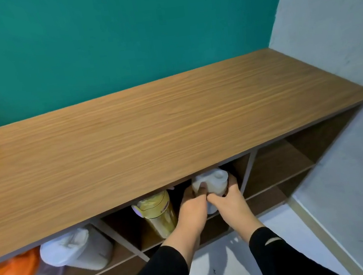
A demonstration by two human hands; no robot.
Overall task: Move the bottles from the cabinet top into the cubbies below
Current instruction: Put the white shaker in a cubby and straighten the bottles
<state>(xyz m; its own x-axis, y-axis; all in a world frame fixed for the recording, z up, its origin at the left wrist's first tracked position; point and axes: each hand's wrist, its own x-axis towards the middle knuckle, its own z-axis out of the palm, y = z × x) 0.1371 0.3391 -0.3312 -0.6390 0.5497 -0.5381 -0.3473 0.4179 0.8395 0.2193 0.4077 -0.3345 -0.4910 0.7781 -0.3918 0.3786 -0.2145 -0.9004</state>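
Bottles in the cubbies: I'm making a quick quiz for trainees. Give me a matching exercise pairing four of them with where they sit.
Things:
1. white bottle
2. gold bottle
3. white jug
4. orange-lidded container

Places:
A. farthest left in the upper row of cubbies
B. between both hands, middle cubby
C. left cubby, beside the orange lid
D. middle cubby, just left of the left hand

Pairs: 1-B, 2-D, 3-C, 4-A

2 hands on a white bottle in the cubby

The left hand [191, 207] and right hand [229, 202] clasped the white bottle [214, 182] beside a yellow bottle [158, 212], under the wooden cabinet top [162, 121].
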